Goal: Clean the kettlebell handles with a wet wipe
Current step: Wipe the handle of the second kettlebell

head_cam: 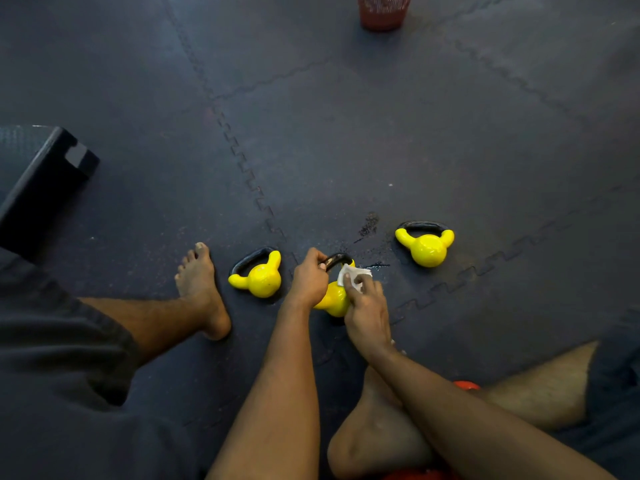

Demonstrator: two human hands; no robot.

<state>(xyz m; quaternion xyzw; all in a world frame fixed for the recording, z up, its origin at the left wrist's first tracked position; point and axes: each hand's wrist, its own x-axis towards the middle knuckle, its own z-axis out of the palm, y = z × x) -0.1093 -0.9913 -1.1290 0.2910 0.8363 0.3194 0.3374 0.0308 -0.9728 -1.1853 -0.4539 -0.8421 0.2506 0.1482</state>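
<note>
Three yellow kettlebells with black handles lie on the dark floor mat. My left hand (309, 278) grips the black handle of the middle kettlebell (333, 299), which is tilted. My right hand (367, 306) presses a white wet wipe (351, 275) against the right side of that handle. A second kettlebell (259, 278) lies to the left, near my bare foot. The third kettlebell (426, 247) stands apart to the right.
A red mesh basket (382, 10) stands at the far top. A black step platform (41, 181) sits at the left. My left foot (202, 289) and folded right leg (381, 427) rest on the mat. Wet marks (369, 226) show beyond the kettlebells.
</note>
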